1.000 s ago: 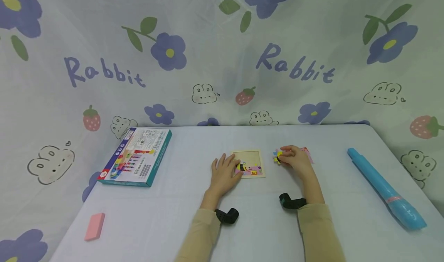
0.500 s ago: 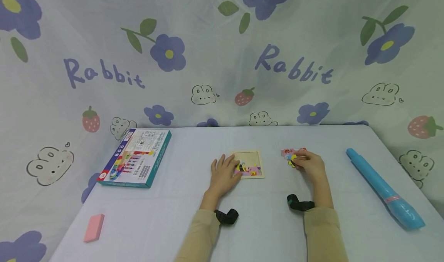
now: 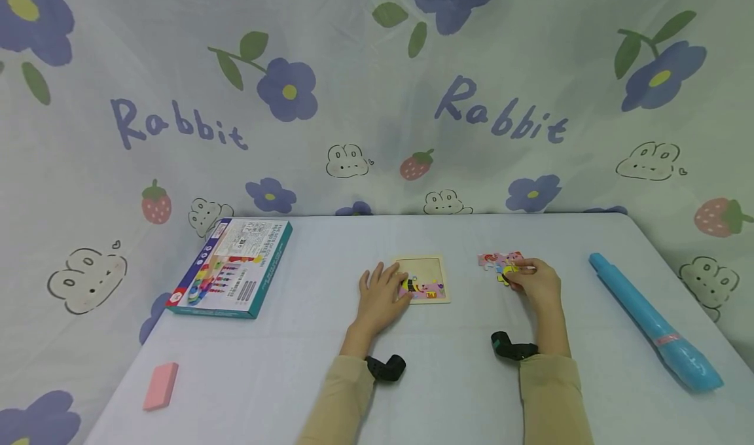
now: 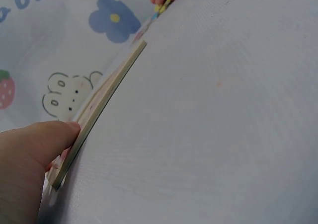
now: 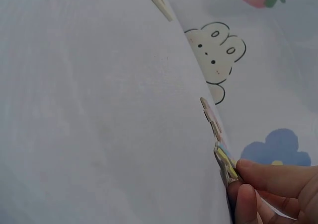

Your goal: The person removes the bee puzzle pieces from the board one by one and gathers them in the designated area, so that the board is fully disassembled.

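A square wooden puzzle tray (image 3: 421, 266) lies mid-table, its lower part filled with pink pieces bearing a bee picture and its upper part bare wood. My left hand (image 3: 379, 299) rests at the tray's left side with fingers spread. In the left wrist view, its thumb (image 4: 67, 128) presses the near rim. Over to the right, my right hand (image 3: 538, 286) pinches a yellow and blue puzzle piece (image 3: 504, 273) between thumb and fingertips. Behind that piece lie pink and red puzzle pieces (image 3: 499, 258), partly overlapped by it in the head view.
A flat boxed set (image 3: 241, 268) with a teal edge lies at the back left. Nearer on the left is a pink eraser-like block (image 3: 160, 386). A long blue wrapped object (image 3: 656, 324) lies along the right side. A patterned curtain (image 3: 377, 105) hangs behind the table.
My right hand has moved right with the yellow and blue piece, away from the tray to beside the pink pieces, turning the piece. My left hand has stayed at the tray.
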`<state>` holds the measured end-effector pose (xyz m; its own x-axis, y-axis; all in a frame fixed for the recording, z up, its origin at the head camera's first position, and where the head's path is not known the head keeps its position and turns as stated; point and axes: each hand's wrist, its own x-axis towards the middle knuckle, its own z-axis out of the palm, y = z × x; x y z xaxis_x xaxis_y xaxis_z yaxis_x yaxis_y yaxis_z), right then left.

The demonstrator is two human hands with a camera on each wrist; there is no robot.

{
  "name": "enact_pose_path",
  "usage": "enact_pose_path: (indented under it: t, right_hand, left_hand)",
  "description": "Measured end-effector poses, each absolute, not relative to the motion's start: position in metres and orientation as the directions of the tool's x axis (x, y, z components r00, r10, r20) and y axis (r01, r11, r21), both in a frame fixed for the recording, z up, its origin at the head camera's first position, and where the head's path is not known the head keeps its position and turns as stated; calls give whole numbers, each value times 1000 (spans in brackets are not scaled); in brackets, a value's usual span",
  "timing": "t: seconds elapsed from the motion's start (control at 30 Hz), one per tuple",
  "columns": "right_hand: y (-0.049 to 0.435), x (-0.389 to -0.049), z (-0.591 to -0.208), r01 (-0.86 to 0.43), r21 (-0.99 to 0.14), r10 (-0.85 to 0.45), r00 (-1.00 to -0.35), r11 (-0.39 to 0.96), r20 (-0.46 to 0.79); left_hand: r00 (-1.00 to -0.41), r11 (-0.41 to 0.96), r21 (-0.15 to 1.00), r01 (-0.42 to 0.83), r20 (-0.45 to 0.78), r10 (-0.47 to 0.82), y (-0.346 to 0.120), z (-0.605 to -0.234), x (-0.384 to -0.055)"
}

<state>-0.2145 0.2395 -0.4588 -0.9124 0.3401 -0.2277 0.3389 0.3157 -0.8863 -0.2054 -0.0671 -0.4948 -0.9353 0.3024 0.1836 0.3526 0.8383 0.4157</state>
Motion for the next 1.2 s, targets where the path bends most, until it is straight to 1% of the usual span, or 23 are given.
enact_pose_path:
  t: [0.4,0.57,0.8,0.9,1.03,1.2]
  right_hand:
    - [240,-212,-459,345,-888,350,-908,306,-232]
    - [239,-212,-457,329,-898,328,-917,293,-229]
    - [223,-217,-450,212,-915,215,-966,344,-143]
    - [203,-222,-448,189,-912,175,-976,364,-132]
    - [173,-228,-446,167,-890,111,-985,425,-132]
    - [145,-233,-449,105,-870,11,-993,482,-114]
  left_hand:
    - [-936,844,406,351,185,300,-66,-495,-205]
    - [-934,845,401,355,189,302,-66,-494,-205]
    - [-934,844,401,356,191,303,-67,-497,-206]
    - [-934,842,406,354,192,301,-67,-497,-206]
    - [-936,841,413,350,189,297,-67,-496,-206]
    - [-937,845,407,347,183,297,-66,-496,-207]
